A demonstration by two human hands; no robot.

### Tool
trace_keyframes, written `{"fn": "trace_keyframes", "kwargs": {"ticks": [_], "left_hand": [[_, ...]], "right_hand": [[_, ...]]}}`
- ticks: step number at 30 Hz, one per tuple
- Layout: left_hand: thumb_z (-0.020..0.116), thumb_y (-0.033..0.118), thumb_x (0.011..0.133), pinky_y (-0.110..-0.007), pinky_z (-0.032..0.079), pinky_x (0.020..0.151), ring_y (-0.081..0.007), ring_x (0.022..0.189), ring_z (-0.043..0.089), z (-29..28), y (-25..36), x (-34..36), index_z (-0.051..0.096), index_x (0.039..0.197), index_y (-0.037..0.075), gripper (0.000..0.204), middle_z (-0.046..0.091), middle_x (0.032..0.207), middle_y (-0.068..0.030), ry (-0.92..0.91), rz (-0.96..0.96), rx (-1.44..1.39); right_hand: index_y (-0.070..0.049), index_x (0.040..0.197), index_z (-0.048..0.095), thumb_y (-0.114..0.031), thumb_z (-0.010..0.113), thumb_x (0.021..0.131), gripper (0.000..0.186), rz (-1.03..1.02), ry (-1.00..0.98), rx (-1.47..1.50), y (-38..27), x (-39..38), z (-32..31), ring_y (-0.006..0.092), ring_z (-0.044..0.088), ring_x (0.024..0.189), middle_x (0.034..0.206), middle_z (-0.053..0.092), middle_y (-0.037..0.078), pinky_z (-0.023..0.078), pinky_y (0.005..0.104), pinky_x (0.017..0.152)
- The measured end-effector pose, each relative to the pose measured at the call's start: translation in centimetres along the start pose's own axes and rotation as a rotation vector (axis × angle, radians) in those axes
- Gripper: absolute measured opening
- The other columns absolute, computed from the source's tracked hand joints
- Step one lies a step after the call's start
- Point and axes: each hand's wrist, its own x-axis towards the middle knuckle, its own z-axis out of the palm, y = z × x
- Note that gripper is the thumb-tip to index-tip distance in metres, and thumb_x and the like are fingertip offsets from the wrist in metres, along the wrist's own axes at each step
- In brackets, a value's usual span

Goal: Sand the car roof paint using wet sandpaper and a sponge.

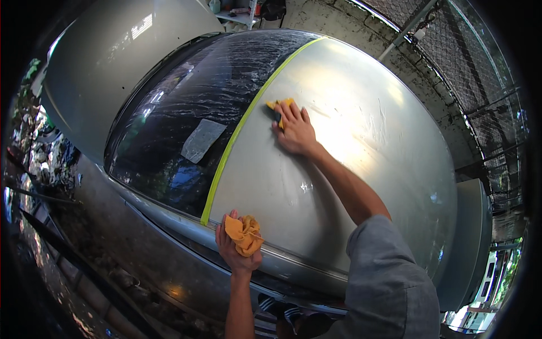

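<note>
My right hand (296,134) lies on the silver car roof (339,198), its fingers pressed over a yellow piece with a dark part (271,105). Most of that piece is hidden, so whether it is a cloth or a pad is unclear. At the roof's near edge, my left hand (230,255) is closed on a crumpled orange cloth (245,237). A strip of yellow-green masking tape (239,131) runs between the roof and the dark windshield (169,135). Whitish streaks mark the glass.
A grey rectangular sheet (203,140) lies on the windshield. The car's hood (113,62) stands raised at the far left. A concrete wall (367,31) and wire mesh (457,51) border the far side. A shelf (237,17) with containers stands at the back.
</note>
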Motion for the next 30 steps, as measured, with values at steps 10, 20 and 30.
{"fn": "trace_keyframes", "kwargs": {"ticks": [10, 20, 30], "left_hand": [[0.054, 0.041, 0.081, -0.049, 0.024, 0.113, -0.0361, 0.132, 0.045, 0.7, -0.1, -0.1, 0.053, 0.132, 0.005, 0.062, 0.052, 0.140, -0.0154, -0.019, -0.008, -0.005], [0.057, 0.036, 0.081, -0.051, 0.024, 0.112, -0.0364, 0.135, 0.040, -0.1, 0.3, 0.3, 0.053, 0.130, 0.004, 0.059, 0.049, 0.141, -0.0159, -0.020, -0.026, 0.018], [0.061, 0.034, 0.075, -0.052, 0.024, 0.112, -0.0364, 0.136, 0.039, -1.9, 0.7, 0.4, 0.053, 0.131, 0.006, 0.064, 0.047, 0.144, -0.0126, -0.074, -0.024, 0.180]], "right_hand": [[-0.015, 0.150, 0.030, -0.039, 0.028, 0.102, 0.054, -0.375, -0.051, 0.022, 7.1, 1.6, -1.1, 0.0262, 0.016, 0.148, 0.158, 0.024, 0.008, 0.007, 0.0475, 0.120], [-0.015, 0.152, 0.026, -0.034, 0.027, 0.102, 0.054, -0.500, -0.106, 0.031, 11.6, -3.3, -4.0, 0.0308, 0.014, 0.148, 0.159, 0.021, 0.008, 0.007, 0.0501, 0.120], [-0.016, 0.153, 0.025, -0.039, 0.031, 0.099, 0.059, -0.373, -0.251, 0.059, 6.0, -20.2, -3.6, 0.0314, 0.014, 0.148, 0.160, 0.020, 0.009, 0.009, 0.0517, 0.119]]}}
